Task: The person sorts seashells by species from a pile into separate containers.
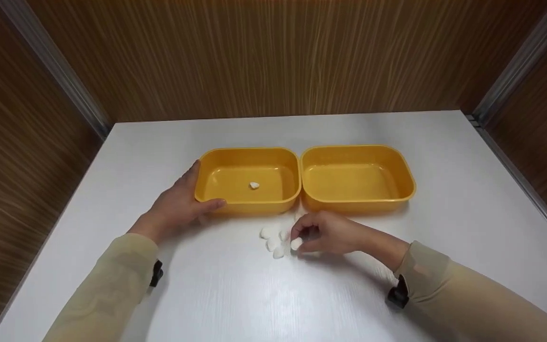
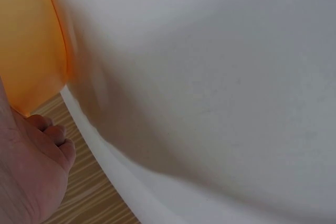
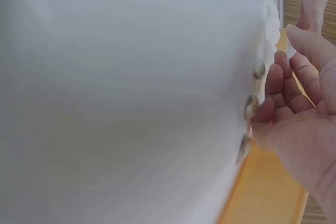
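My left hand grips the near left corner of the left yellow container, thumb along its front and fingers along its left side. One small white piece lies inside it. In front of the containers my right hand pinches another small whitish piece between thumb and fingertips. Several similar loose white pieces lie on the table just left of that hand. Small brownish shell-like pieces show blurred beside the right hand in the right wrist view; their exact kind is unclear.
A second yellow container stands against the first one's right side, with nothing seen inside. Both are on a white table. Wood-grain panels enclose the back and both sides.
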Motion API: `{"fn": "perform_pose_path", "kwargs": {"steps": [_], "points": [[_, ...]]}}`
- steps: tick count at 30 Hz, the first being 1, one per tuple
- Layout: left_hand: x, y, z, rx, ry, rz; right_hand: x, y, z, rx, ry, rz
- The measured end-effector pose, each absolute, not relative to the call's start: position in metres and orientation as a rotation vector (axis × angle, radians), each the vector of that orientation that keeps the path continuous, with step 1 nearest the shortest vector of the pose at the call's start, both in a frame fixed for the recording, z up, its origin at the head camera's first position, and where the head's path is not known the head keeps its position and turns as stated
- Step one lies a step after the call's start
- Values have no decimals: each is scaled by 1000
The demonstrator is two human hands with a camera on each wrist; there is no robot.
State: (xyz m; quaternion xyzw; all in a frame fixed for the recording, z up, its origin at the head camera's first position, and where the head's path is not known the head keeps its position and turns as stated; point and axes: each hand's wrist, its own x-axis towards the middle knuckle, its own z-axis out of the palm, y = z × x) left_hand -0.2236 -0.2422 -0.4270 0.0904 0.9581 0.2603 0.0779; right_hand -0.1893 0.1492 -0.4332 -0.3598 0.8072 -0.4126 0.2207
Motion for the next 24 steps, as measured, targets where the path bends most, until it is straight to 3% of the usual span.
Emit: {"fn": "perform_pose_path", "kwargs": {"steps": [24], "points": [[-222, -242, -427, 227, 2851, 801, -217, 136, -361, -1133, 2359, -1279]]}}
